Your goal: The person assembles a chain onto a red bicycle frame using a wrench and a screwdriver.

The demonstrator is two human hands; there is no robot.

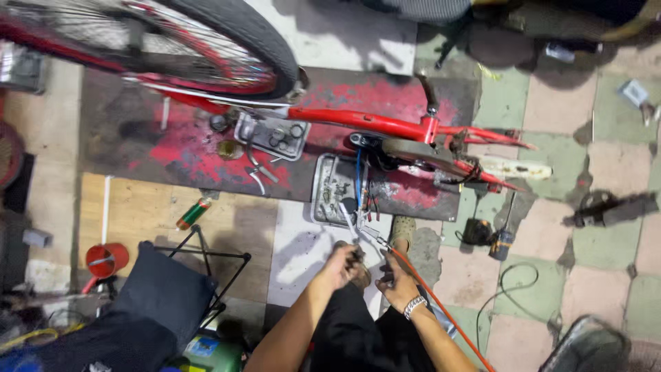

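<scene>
While the view looks straight down at the floor (606, 165), both hands are seen low in the middle, held close together. The left hand (342, 265) is closed around a small dark part (358, 255), and the right hand (396, 279), a metal watch (414, 306) on its wrist, is closed on a tool (372, 238) fed by an orange hose (441, 310). A thin metal nozzle (346, 213) is pointed up from between the hands toward a grey tray (323, 186) of small parts. Just beyond the tray a red bicycle frame (372, 124) is laid on a red-stained board (172, 148), its wheel (227, 34) at the upper left.
</scene>
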